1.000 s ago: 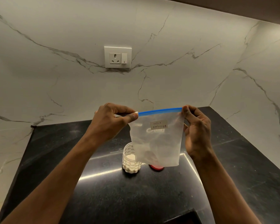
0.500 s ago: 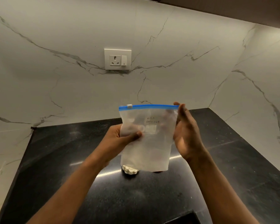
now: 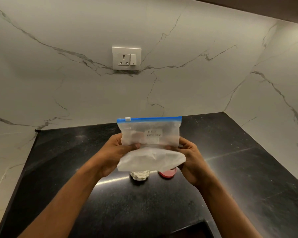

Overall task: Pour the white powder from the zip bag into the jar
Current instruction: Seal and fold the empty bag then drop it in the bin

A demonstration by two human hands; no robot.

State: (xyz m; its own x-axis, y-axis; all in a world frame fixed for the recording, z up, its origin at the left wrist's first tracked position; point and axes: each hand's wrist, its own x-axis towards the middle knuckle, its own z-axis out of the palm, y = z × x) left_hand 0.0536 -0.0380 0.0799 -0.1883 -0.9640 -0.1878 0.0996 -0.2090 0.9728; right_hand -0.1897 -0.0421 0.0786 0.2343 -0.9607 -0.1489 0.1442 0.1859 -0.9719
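Observation:
I hold a clear zip bag with a blue zip strip and a small paper label upright above the counter. Its lower half is folded up toward me. My left hand grips its left side at the fold, and my right hand grips its right side. The bag looks nearly empty, with a white film inside. Below it stands a dimpled glass jar holding white powder; the bag hides the jar's top. A red lid lies on the counter just right of the jar.
The black stone countertop fills a corner between white marble walls. A wall socket with a switch sits above. A dark recess shows at the counter's near edge.
Both hands slid from the bag's top corners down to its middle. The bag's bottom half has been folded up, and the bag sits lower and closer to the jar.

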